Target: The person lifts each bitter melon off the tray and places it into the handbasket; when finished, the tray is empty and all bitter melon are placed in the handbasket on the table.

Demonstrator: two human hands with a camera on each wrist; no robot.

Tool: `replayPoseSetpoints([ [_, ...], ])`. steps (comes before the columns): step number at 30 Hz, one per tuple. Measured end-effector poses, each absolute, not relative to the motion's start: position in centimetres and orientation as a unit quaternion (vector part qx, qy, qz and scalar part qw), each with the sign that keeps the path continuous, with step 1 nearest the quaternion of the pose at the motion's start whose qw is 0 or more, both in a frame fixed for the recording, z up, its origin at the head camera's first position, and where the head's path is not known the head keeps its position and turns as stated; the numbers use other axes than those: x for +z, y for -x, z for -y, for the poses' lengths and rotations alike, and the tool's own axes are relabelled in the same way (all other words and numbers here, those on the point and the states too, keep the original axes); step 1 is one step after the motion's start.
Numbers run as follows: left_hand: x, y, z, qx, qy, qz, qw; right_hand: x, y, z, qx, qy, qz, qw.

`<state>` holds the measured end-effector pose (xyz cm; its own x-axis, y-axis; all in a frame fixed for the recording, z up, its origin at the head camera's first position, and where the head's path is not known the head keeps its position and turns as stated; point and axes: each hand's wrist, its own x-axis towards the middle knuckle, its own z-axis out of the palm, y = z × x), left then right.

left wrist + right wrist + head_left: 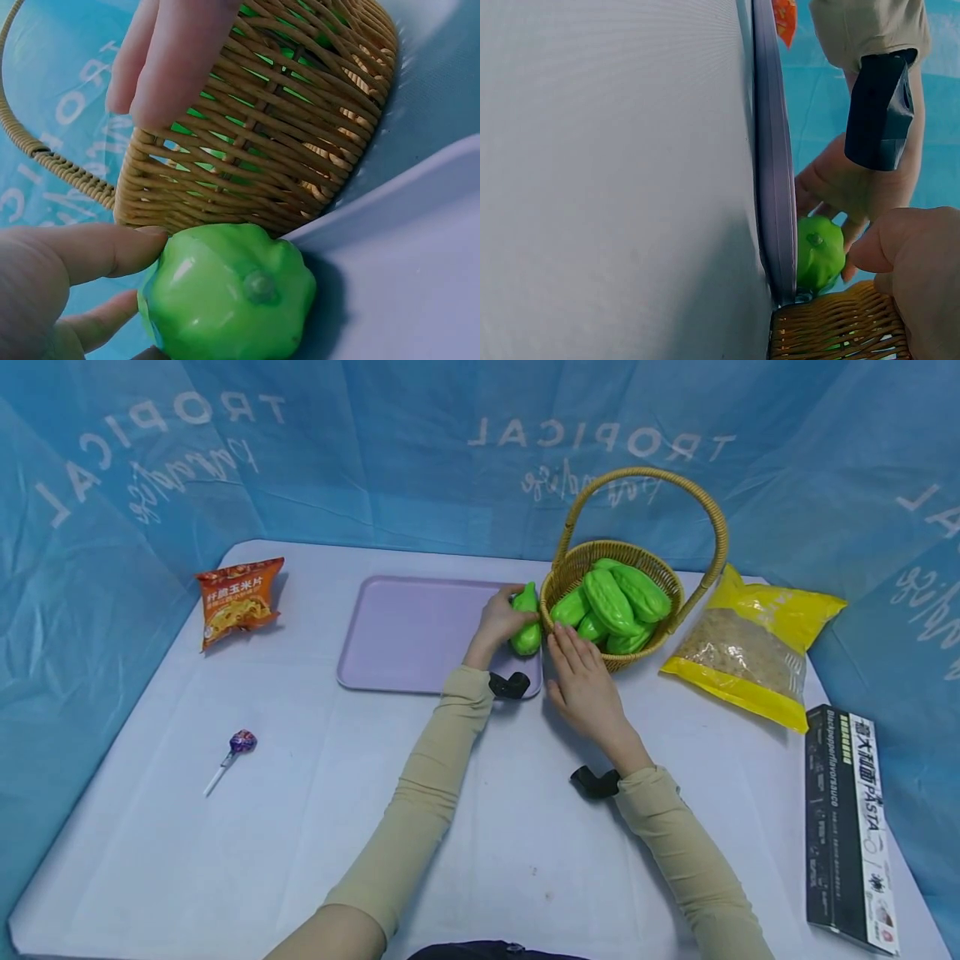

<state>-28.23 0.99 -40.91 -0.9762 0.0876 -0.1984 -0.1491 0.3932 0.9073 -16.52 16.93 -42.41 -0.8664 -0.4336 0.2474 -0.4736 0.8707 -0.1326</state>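
Note:
A glossy green toy bitter melon (527,631) lies lengthwise at the right end of the lilac tray (420,635), close beside the wicker basket (626,664). My left hand (498,625) grips it between thumb and fingers. In the left wrist view, the melon's rounded end (232,300) faces the camera, with the fingertips on its side. My right hand (588,689) rests with fairly straight fingers against the basket's near left rim. Several more green melons (609,602) are piled inside the basket, under its tall arched handle.
An orange snack bag (238,603) stands at the back left, and a lollipop (231,760) lies nearer on the left. Right of the basket is a yellow pasta bag (757,647). A black-and-white pasta box (851,827) lies along the right table edge. Blue curtains enclose the table.

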Motion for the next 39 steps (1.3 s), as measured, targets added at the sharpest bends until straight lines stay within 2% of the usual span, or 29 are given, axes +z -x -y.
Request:
replayPoseSetpoints([
  [12, -40.5, 28.0, 0.4, 0.642, 0.061, -0.752, 0.139, -42.5, 16.5, -16.9, 0.093, -0.235, 0.962, 0.107],
  [18, -39.1, 28.0, 1.1, 0.689, 0.086, -0.704, 0.152, -42.5, 16.5, -16.9, 0.096, -0.235, 0.961, 0.106],
  [23, -37.2, 27.7, 1.4, 0.708, 0.078, -0.687, 0.142, -42.4, 16.5, -16.9, 0.096, -0.238, 0.96, 0.11],
  [32, -34.4, 27.6, 0.4, 0.714, 0.049, -0.679, 0.164, -42.3, 16.4, -16.9, 0.099, -0.236, 0.961, 0.108],
  [39, -33.6, 27.3, -1.5, 0.688, 0.033, -0.698, 0.196, -42.5, 16.4, -16.9, 0.095, -0.251, 0.953, 0.143],
])
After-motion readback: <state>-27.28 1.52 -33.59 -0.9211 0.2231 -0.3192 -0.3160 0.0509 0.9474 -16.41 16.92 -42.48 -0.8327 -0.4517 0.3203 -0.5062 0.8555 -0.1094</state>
